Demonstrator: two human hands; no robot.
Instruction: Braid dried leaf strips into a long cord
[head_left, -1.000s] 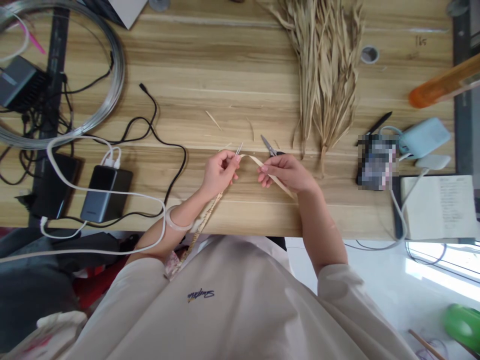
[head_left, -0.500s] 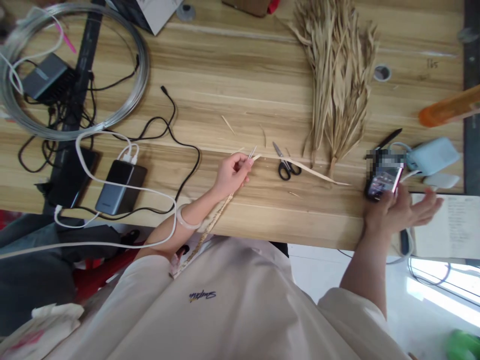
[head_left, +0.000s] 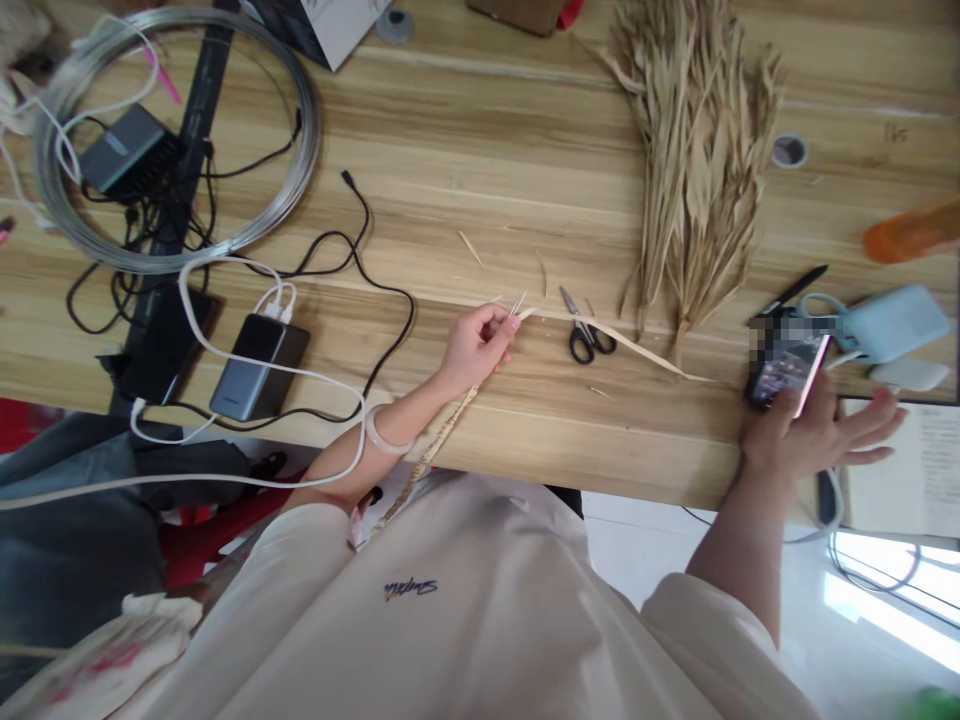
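Near the table's front edge, my left hand (head_left: 478, 350) is closed in a pinch on a braided straw cord (head_left: 424, 465), which runs down from it to my shirt. A pale flat straw strip (head_left: 637, 346) stretches rightward out of the same pinch, across the scissors (head_left: 591, 338). Thin pointed ends (head_left: 520, 300) stick up past the fingertips; what they belong to is hidden. At the right, my right hand (head_left: 814, 432) grips the lower end of a phone (head_left: 789, 370) between thumb and index finger, its other fingers stretched out. The phone's screen is lit and partly blurred.
A bundle of dried husks (head_left: 697, 170) lies at the back. Wire coil (head_left: 307, 130), cables and a power bank (head_left: 259, 368) occupy the left. Beside the phone are a pen (head_left: 802, 285), a light-blue box-like device (head_left: 896, 322) and an open notebook (head_left: 900, 490).
The view has shifted slightly, so most things sit farther right. The phone looks a little more tilted in my right hand. My left hand keeps its pinch on the straw.
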